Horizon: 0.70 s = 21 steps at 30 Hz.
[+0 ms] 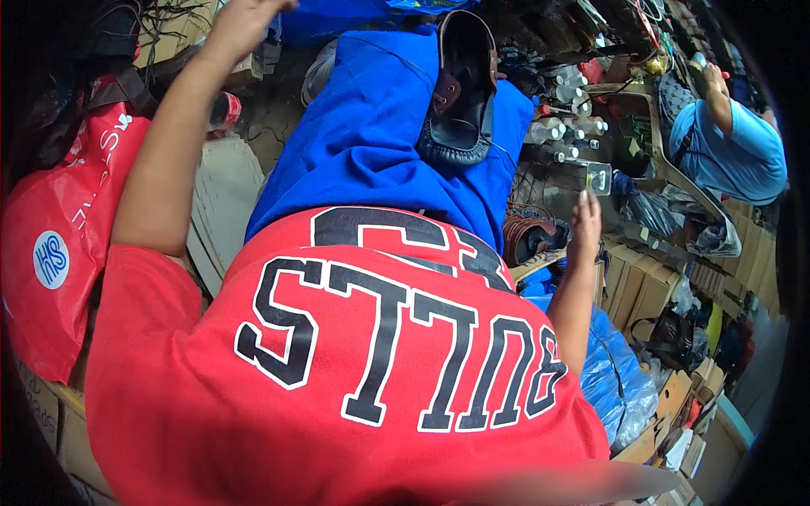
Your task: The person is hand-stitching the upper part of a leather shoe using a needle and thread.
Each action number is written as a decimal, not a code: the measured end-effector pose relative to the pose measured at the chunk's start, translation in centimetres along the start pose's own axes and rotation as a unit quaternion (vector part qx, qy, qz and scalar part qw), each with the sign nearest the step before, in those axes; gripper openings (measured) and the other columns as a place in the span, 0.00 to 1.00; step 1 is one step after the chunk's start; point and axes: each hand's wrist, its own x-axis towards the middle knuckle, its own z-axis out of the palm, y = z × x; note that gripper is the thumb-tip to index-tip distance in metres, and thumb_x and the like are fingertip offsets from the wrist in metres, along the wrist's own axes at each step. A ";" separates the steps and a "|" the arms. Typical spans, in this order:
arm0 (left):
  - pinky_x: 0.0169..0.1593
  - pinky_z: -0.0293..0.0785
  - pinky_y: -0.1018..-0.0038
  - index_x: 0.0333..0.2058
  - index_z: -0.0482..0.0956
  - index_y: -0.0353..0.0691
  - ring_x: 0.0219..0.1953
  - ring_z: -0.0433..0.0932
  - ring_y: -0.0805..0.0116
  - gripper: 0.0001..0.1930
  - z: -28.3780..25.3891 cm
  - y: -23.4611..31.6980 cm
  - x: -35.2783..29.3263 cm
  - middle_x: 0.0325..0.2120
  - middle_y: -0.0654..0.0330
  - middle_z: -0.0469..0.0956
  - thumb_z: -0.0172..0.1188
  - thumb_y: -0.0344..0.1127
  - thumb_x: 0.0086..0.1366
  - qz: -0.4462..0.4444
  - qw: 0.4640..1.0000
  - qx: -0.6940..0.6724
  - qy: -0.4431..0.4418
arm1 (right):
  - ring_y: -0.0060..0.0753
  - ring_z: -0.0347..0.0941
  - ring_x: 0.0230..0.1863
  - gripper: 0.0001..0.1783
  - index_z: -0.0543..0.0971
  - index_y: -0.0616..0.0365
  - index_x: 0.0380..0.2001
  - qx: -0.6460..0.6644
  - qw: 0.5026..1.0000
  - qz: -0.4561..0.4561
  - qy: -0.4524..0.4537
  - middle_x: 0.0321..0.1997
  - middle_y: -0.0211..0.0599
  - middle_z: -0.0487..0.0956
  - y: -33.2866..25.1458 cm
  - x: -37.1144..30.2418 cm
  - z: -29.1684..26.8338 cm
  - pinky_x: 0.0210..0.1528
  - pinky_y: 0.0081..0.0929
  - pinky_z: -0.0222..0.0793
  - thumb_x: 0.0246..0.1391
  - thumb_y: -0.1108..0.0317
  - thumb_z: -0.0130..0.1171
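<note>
A dark leather shoe (456, 126) with a stitched, gathered toe and a brown flap lies on the blue cloth (363, 118) over my lap, toe toward me. Thin dark thread (390, 52) runs from its sides across the cloth toward both hands. Out at the upper left, my left hand (243, 32) is closed on the thread, its fingertips partly cut off by the picture's edge. My right hand (585, 226) is stretched out to the right with its fingers pressed together on the thread. Just beyond those fingertips appears a clear square jar (596, 179).
Several clear bottles (567, 135) stand at the right, near brown shoe pieces (527, 236). A red plastic bag (59, 244) sits at my left. Cardboard boxes (641, 282) and blue plastic (603, 371) lie to the right. A person in a light blue shirt (730, 152) is farther right.
</note>
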 end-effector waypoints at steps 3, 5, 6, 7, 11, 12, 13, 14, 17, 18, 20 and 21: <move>0.46 0.71 0.71 0.38 0.81 0.39 0.41 0.77 0.65 0.15 6.4 6.9 -4.4 0.37 0.55 0.79 0.60 0.45 0.60 0.236 0.963 0.066 -0.108 | 0.24 0.69 0.45 0.29 0.69 0.58 0.57 -0.005 0.985 -0.139 -0.103 0.40 0.32 0.75 -7.3 0.4 4.6 0.47 0.24 0.65 0.56 0.56 0.59; 0.45 0.72 0.68 0.37 0.80 0.39 0.40 0.77 0.55 0.19 10.1 10.5 -8.3 0.35 0.52 0.78 0.67 0.47 0.51 0.324 0.912 0.131 -0.214 | 0.24 0.71 0.39 0.33 0.67 0.55 0.59 -0.039 0.954 -0.159 -0.251 0.36 0.31 0.76 -10.3 2.1 7.8 0.45 0.24 0.67 0.52 0.56 0.63; 0.42 0.73 0.64 0.38 0.79 0.40 0.39 0.76 0.53 0.21 11.9 10.2 -9.5 0.33 0.53 0.77 0.67 0.47 0.49 0.345 0.894 0.161 -0.237 | 0.24 0.70 0.35 0.35 0.67 0.53 0.60 -0.099 0.933 -0.192 -0.287 0.33 0.31 0.75 -12.5 1.6 10.0 0.41 0.23 0.67 0.50 0.56 0.65; 0.40 0.73 0.62 0.37 0.78 0.40 0.37 0.77 0.53 0.20 12.9 10.2 -9.9 0.31 0.53 0.76 0.67 0.47 0.50 0.342 0.873 0.204 -0.281 | 0.24 0.70 0.31 0.38 0.66 0.50 0.61 -0.159 0.908 -0.221 -0.318 0.31 0.31 0.75 -14.3 0.9 12.0 0.37 0.23 0.67 0.47 0.56 0.67; 0.38 0.72 0.59 0.37 0.77 0.40 0.34 0.77 0.50 0.13 13.4 9.9 -10.5 0.26 0.50 0.76 0.62 0.39 0.54 0.331 0.870 0.193 -0.310 | 0.27 0.71 0.29 0.39 0.68 0.49 0.57 -0.275 0.847 -0.277 -0.360 0.26 0.35 0.73 -17.4 0.1 15.3 0.33 0.27 0.67 0.41 0.54 0.71; 0.38 0.72 0.59 0.37 0.77 0.40 0.34 0.77 0.50 0.13 13.1 9.7 -10.3 0.26 0.50 0.76 0.62 0.39 0.54 0.331 0.870 0.196 -0.309 | 0.31 0.72 0.28 0.37 0.69 0.52 0.52 -0.306 0.849 -0.301 -0.308 0.25 0.37 0.74 -17.6 0.0 15.2 0.33 0.29 0.68 0.39 0.53 0.72; 0.38 0.72 0.58 0.38 0.76 0.40 0.34 0.77 0.49 0.12 12.8 9.4 -10.1 0.27 0.49 0.77 0.61 0.37 0.55 0.317 0.873 0.177 -0.326 | 0.34 0.73 0.27 0.35 0.71 0.54 0.47 -0.334 0.846 -0.326 -0.258 0.24 0.38 0.74 -17.7 0.0 15.3 0.32 0.31 0.68 0.37 0.52 0.72; 0.38 0.72 0.57 0.39 0.75 0.39 0.34 0.77 0.47 0.12 12.6 9.2 -9.9 0.27 0.47 0.77 0.60 0.35 0.56 0.303 0.875 0.158 -0.343 | 0.41 0.73 0.26 0.32 0.71 0.56 0.40 -0.322 0.843 -0.366 -0.227 0.23 0.41 0.74 -17.4 0.0 15.0 0.32 0.34 0.69 0.35 0.52 0.73; 0.38 0.71 0.57 0.40 0.74 0.39 0.35 0.77 0.46 0.13 12.0 9.6 -9.2 0.28 0.46 0.78 0.60 0.34 0.57 0.283 0.870 0.143 -0.378 | 0.42 0.74 0.28 0.32 0.71 0.56 0.41 -0.344 0.846 -0.383 -0.139 0.24 0.42 0.75 -16.7 -1.5 14.4 0.32 0.35 0.69 0.36 0.52 0.73; 0.39 0.71 0.58 0.42 0.74 0.38 0.35 0.77 0.47 0.15 11.8 10.0 -9.0 0.28 0.47 0.78 0.61 0.35 0.57 0.280 0.861 0.154 -0.397 | 0.40 0.73 0.26 0.33 0.71 0.55 0.44 -0.328 0.872 -0.329 -0.157 0.23 0.40 0.74 -16.8 -2.0 14.3 0.32 0.34 0.69 0.37 0.52 0.73; 0.39 0.72 0.59 0.41 0.74 0.38 0.36 0.78 0.48 0.15 11.9 10.3 -8.3 0.29 0.47 0.78 0.62 0.37 0.56 0.291 0.853 0.134 -0.411 | 0.36 0.71 0.25 0.34 0.71 0.54 0.47 -0.277 0.884 -0.346 -0.148 0.22 0.38 0.73 -15.1 -2.0 13.7 0.31 0.33 0.68 0.37 0.52 0.73; 0.40 0.72 0.61 0.41 0.75 0.38 0.36 0.78 0.48 0.16 11.9 10.5 -7.9 0.30 0.48 0.79 0.62 0.38 0.56 0.298 0.848 0.113 -0.424 | 0.32 0.70 0.25 0.36 0.70 0.53 0.49 -0.225 0.892 -0.364 -0.142 0.21 0.36 0.72 -14.4 -2.1 13.2 0.31 0.31 0.68 0.38 0.52 0.73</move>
